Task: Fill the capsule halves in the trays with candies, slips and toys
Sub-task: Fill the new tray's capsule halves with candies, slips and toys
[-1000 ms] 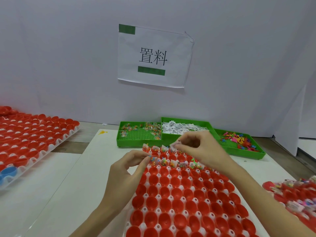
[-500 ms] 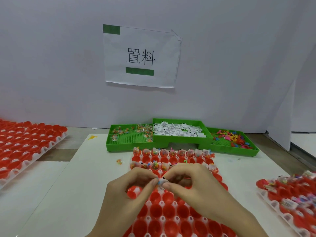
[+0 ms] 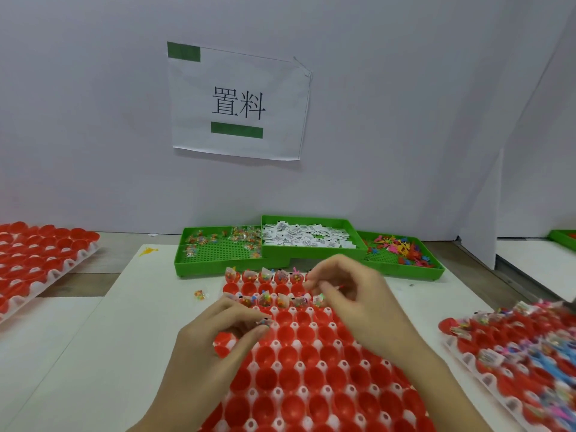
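Note:
A white tray [image 3: 299,366] of red capsule halves lies in front of me. Its two far rows hold candy packets and slips, and the nearer cups are bare. My left hand [image 3: 215,344] hovers over the tray's left side and pinches a small candy packet [image 3: 265,322] between thumb and fingertip. My right hand [image 3: 355,304] hangs with curled fingers over the right end of the far rows. A thin red piece [image 3: 341,287] pokes out between its fingers. What else it holds is hidden.
Three green bins stand at the back: candy packets [image 3: 218,249], paper slips [image 3: 307,238] and coloured toys [image 3: 402,252]. A tray of bare red halves [image 3: 40,260] sits left and a filled tray [image 3: 514,341] right. A loose candy packet [image 3: 199,294] and a yellow toy [image 3: 149,251] lie on the table.
The hands met over the tray half a second ago and have parted. The right hand has moved back towards the far rows. The left hand stays near the tray's left side.

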Demonstrator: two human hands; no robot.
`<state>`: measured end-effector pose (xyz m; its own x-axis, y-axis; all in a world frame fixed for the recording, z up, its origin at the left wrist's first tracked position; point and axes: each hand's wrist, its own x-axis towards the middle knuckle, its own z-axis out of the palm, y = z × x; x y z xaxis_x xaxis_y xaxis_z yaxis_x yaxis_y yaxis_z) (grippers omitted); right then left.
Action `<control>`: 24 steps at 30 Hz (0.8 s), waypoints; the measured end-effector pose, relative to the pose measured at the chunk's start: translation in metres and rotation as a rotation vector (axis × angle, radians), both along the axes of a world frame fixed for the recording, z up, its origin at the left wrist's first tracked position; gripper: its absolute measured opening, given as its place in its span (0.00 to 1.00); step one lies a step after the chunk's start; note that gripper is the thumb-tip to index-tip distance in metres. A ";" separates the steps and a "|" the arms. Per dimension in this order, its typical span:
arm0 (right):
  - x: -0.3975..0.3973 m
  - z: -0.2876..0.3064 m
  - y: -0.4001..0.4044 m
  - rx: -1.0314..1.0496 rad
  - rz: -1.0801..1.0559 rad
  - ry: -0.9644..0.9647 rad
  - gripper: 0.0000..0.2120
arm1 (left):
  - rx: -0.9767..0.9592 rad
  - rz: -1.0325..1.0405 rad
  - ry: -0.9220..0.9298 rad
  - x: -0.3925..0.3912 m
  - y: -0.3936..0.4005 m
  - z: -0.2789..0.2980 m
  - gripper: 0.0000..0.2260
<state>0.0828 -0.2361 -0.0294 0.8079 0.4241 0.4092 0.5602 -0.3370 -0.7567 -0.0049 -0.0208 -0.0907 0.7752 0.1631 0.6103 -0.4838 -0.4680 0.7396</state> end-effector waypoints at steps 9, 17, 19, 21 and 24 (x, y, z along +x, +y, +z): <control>0.136 -0.014 -0.048 -0.240 -0.587 0.025 0.09 | -0.031 0.030 0.068 -0.002 0.007 -0.002 0.03; 0.208 -0.020 -0.062 -0.654 -0.509 0.176 0.13 | -0.039 0.038 0.061 -0.002 0.011 0.000 0.02; 0.217 -0.021 -0.061 -0.678 -0.459 0.233 0.17 | -0.037 0.035 0.054 -0.001 0.011 -0.001 0.02; 0.226 -0.022 -0.062 -0.681 -0.415 0.286 0.18 | -0.038 0.032 0.050 0.000 0.012 -0.001 0.02; 0.233 -0.024 -0.065 -0.678 -0.392 0.323 0.17 | -0.028 0.032 0.045 0.001 0.014 -0.001 0.02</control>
